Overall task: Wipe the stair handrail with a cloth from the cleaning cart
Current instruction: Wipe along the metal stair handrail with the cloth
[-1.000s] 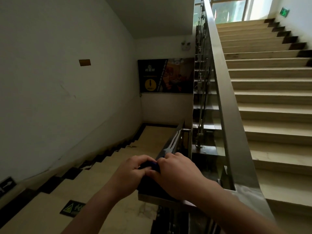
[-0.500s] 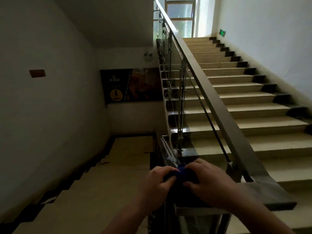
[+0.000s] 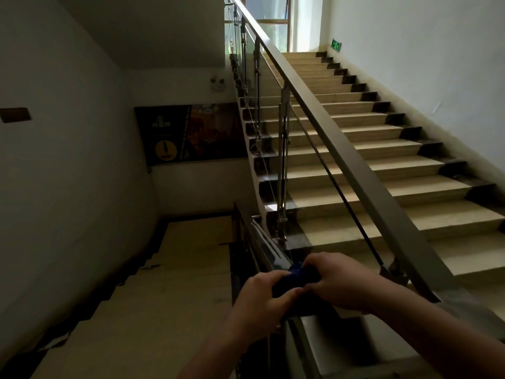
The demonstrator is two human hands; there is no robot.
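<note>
Head view puts your left hand (image 3: pixel 259 299) and right hand (image 3: pixel 340 283) together at the bottom centre, both with fingers curled around a dark blue cloth (image 3: pixel 295 279). The left grips its near edge, and the right closes over its far side from above. The cloth is bunched between your hands and rests on the short flat turn of the handrail (image 3: pixel 355 170), where the two flights meet. Both of your forearms reach in from the lower edge.

From that turn the brown, flat-topped rail climbs away to the upper left. It is carried on a metal post (image 3: pixel 282 160) and further posts beyond it, with glass panels between them. A darker lower rail (image 3: pixel 259 242) drops away just left of your hands.

The upper stairs (image 3: pixel 396 165) rise on the right toward a bright window (image 3: pixel 273 20). The lower stairs (image 3: pixel 164 269) descend on the left in shadow.

High on the right wall hangs a green exit sign (image 3: pixel 336 45), its symbols too small to read. On the landing wall there is a dark poster (image 3: pixel 191 132) with a yellow disc. Its lines of text are too dim and blurred to read. Above it sits a pale wall fitting (image 3: pixel 218 83), and a small brown plaque (image 3: pixel 15 114) is fixed to the left wall.
</note>
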